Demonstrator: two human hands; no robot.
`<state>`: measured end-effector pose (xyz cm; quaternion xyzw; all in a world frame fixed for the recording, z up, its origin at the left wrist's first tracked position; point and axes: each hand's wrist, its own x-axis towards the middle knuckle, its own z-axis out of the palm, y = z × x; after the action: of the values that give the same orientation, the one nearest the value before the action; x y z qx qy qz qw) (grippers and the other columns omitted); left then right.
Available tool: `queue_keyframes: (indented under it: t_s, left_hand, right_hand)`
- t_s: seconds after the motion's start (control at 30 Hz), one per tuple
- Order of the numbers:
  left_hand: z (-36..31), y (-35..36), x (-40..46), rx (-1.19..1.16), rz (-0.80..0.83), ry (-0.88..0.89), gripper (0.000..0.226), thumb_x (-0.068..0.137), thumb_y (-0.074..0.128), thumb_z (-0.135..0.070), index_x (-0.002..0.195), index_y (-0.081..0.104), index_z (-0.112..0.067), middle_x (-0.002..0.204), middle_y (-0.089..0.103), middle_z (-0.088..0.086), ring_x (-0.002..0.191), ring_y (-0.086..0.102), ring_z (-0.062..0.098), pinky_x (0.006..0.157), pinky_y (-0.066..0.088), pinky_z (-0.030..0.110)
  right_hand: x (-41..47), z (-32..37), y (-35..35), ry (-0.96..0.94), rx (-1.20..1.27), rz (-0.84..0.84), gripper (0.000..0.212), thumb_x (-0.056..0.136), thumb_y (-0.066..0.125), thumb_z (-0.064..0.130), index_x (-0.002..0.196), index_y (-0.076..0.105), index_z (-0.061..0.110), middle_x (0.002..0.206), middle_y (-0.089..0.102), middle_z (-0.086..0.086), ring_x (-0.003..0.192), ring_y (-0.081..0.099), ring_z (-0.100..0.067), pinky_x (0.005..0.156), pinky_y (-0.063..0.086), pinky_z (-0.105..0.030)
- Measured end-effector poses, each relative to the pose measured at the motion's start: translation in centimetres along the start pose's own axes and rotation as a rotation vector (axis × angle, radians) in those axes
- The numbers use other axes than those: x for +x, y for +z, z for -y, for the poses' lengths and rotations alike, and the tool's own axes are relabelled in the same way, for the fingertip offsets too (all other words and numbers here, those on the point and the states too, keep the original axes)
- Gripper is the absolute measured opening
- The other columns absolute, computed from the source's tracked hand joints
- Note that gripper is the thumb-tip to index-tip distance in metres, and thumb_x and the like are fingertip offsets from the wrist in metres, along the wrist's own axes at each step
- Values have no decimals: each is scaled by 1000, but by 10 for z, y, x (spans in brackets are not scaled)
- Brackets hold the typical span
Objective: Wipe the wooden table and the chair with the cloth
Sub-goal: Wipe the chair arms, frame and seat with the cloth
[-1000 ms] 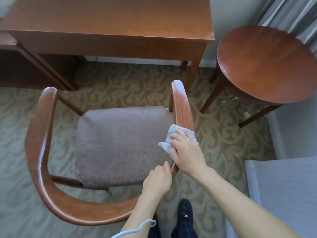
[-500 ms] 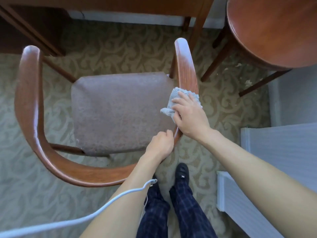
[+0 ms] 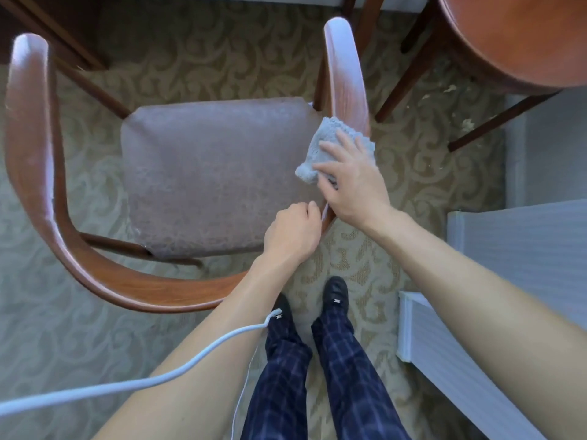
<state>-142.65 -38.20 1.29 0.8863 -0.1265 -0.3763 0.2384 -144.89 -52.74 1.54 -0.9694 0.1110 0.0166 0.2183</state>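
Right hand (image 3: 351, 182) spread flat on grey cloth (image 3: 320, 147), pressing it to right armrest of chair (image 3: 346, 77) — left hand (image 3: 293, 235) curled closed around armrest's rear end, round wooden table (image 3: 514, 36) near, top-right.

Right hand (image 3: 351, 182) lies palm down at about 1 o'clock from frame centre, fingers (image 3: 330, 147) spread and extended toward 11 o'clock, pressing flat. Right forearm bare, running back to 4 o'clock. Left hand (image 3: 292, 235) sits just beside it at 7 o'clock of the right hand, fingers curled in a closed grasp, knuckles up. Left forearm bare, extending to 7 o'clock.
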Motion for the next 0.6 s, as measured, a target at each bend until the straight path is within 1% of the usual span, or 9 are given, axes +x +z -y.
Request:
queue_keyframes:
  t_s: [0.03, 0.1, 0.2, 0.27, 0.33, 0.37, 0.43, 0.5, 0.6]
  left_hand:
    - [-3, -1, 1, -21, -30, -35, 36, 105, 28, -37, 90, 54, -16, 109, 68, 16, 97, 60, 38, 78, 43, 42]
    - [-11, -3, 4, -41, -42, -54, 34, 103, 29, -34, 94, 58, -17, 111, 68, 13, 100, 61, 36, 83, 47, 43]
    - [-23, -1, 7, -32, -82, -26, 34, 105, 29, -29, 94, 58, -13, 109, 68, 11, 103, 61, 35, 84, 47, 43]
    - [-29, 4, 7, -32, -125, 7, 35, 106, 27, -30, 91, 55, -14, 105, 68, 11, 100, 61, 34, 82, 46, 43]
    - [-37, 4, 11, -24, -152, 32, 36, 108, 26, -32, 92, 54, -14, 107, 67, 12, 102, 61, 35, 80, 42, 41]
    - [-41, 2, 18, -24, -157, 38, 37, 108, 27, -31, 96, 56, -12, 110, 67, 14, 105, 61, 37, 81, 42, 41]
    - [-49, -4, 34, -28, -143, 31, 38, 107, 29, -28, 108, 60, -6, 120, 66, 18, 114, 60, 40, 89, 44, 44]
    - [-52, -6, 42, -22, -139, 24, 38, 106, 30, -25, 115, 60, -4, 124, 65, 20, 118, 58, 41, 93, 44, 45]
    - [-49, 3, 34, -64, -173, 66, 37, 107, 29, -30, 112, 59, -9, 116, 67, 17, 111, 61, 40, 84, 44, 44]
  right_hand:
    - [-8, 4, 2, 7, 13, -5, 28, 98, 53, 19, 111, 78, 14, 144, 58, -5, 150, 32, -29, 127, 12, -46]
    - [-24, 9, 7, -2, 63, -26, 28, 100, 53, 19, 115, 76, 13, 144, 58, -8, 150, 33, -32, 126, 16, -50]
    - [-23, 0, 5, 9, 108, -64, 28, 102, 53, 18, 122, 72, 12, 147, 56, -8, 149, 35, -34, 123, 22, -53]
    - [-9, -8, 1, 22, 81, -58, 31, 103, 51, 18, 128, 68, 11, 151, 53, -8, 150, 32, -34, 124, 20, -52]
    - [7, -15, -3, 9, 45, -35, 34, 104, 49, 18, 133, 65, 10, 153, 49, -8, 151, 30, -35, 124, 17, -51]
    - [13, -17, -4, 7, 35, -25, 35, 105, 48, 18, 134, 64, 10, 154, 48, -9, 151, 29, -36, 124, 16, -51]
    - [17, -20, -5, 17, 42, -23, 35, 105, 48, 17, 136, 62, 9, 156, 47, -10, 152, 28, -37, 125, 15, -51]
    - [10, -19, -5, 53, 88, -54, 36, 105, 48, 16, 138, 61, 7, 157, 45, -12, 152, 26, -37, 125, 17, -53]
    - [-12, -13, 0, 110, 137, -127, 40, 105, 48, 15, 144, 54, 6, 159, 40, -14, 153, 22, -37, 124, 24, -48]
